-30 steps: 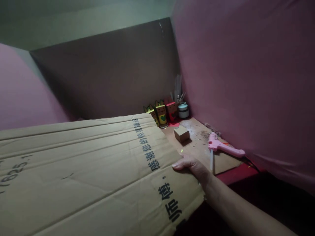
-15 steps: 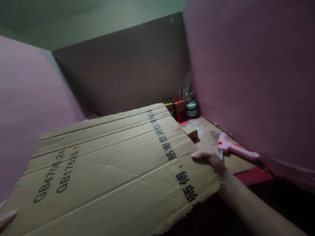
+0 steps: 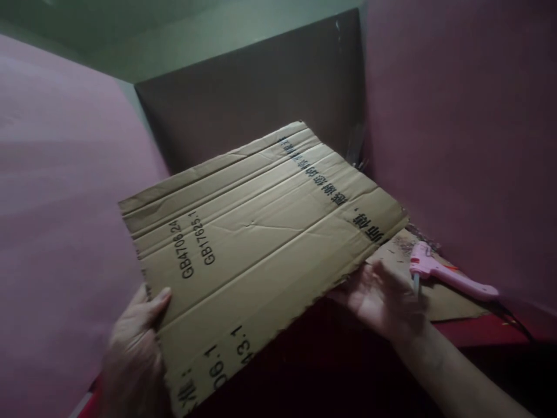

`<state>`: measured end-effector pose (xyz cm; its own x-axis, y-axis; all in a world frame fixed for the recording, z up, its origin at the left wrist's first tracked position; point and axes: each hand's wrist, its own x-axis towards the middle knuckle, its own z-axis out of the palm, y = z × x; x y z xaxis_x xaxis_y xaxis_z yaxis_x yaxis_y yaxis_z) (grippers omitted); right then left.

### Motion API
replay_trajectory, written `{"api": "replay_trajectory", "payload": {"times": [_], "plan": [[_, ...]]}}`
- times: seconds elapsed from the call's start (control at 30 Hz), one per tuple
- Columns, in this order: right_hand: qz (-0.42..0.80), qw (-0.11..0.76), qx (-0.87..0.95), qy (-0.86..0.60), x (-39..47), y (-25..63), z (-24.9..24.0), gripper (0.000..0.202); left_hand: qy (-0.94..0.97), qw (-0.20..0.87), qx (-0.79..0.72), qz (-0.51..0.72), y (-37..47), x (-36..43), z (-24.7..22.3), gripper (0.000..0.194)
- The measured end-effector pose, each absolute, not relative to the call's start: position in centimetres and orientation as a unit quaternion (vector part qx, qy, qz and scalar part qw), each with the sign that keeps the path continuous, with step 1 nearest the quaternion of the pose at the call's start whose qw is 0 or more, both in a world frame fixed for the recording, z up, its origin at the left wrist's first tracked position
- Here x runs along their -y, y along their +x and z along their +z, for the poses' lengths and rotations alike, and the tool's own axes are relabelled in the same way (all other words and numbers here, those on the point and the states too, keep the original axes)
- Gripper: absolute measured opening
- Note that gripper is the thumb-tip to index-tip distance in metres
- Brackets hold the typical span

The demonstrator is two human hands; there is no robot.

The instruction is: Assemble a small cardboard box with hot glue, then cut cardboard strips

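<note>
A flat brown cardboard sheet (image 3: 261, 232) is held tilted in the air, creased in parallel lines and printed with black characters and numbers. Its lower edge looks torn and ragged. My left hand (image 3: 139, 342) is closed on the left edge, thumb on the printed face and fingers behind. Below the lower right edge, my right hand (image 3: 383, 299) is palm up with its thumb off the sheet. Motion blurs it, and its fingertips are partly hidden under the cardboard. A pink glue gun (image 3: 452, 276) lies just beyond that hand.
The glue gun rests on a cardboard mat (image 3: 452, 307) over a red surface (image 3: 461, 331), with its dark cord (image 3: 517, 322) trailing right. Brown scraps (image 3: 420, 235) lie by the pink right wall (image 3: 452, 128). Another pink wall (image 3: 65, 203) stands at left.
The cardboard sheet has turned and moved up and right, now covering the small boxes and jar at the back. My right hand has released its edge and dropped below; my left hand shows more fully.
</note>
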<state>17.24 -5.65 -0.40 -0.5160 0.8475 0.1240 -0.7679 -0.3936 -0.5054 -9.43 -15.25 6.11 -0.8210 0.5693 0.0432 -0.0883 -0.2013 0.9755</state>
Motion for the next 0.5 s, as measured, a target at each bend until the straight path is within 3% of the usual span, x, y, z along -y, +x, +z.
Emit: {"api": "replay_trajectory", "payload": {"times": [0.13, 0.3, 0.37, 0.43, 0.5], "plan": [[0.839, 0.435, 0.309, -0.106, 6.9, 15.0, -0.6, 0.020, 0.255, 0.263, -0.511, 0.777, -7.6, 13.7, 4.7, 0.040], [0.815, 0.454, 0.329, -0.146, 7.5, 13.7, -0.3, 0.019, 0.306, 0.261, -0.474, 0.783, -7.5, 12.9, 3.0, 0.044], [0.800, 0.474, 0.329, -0.165, 7.3, 14.1, 0.2, 0.019, 0.334, 0.183, -0.498, 0.779, -8.5, 12.9, 2.3, 0.047], [0.785, 0.488, 0.337, -0.178, 7.0, 14.7, 0.9, 0.015, 0.381, 0.005, -0.540, 0.750, -9.6, 13.1, 1.6, 0.055], [0.772, 0.498, 0.350, -0.185, 6.8, 15.1, 1.7, 0.010, 0.473, -0.190, -0.576, 0.639, -10.2, 13.7, 1.0, 0.062]]}}
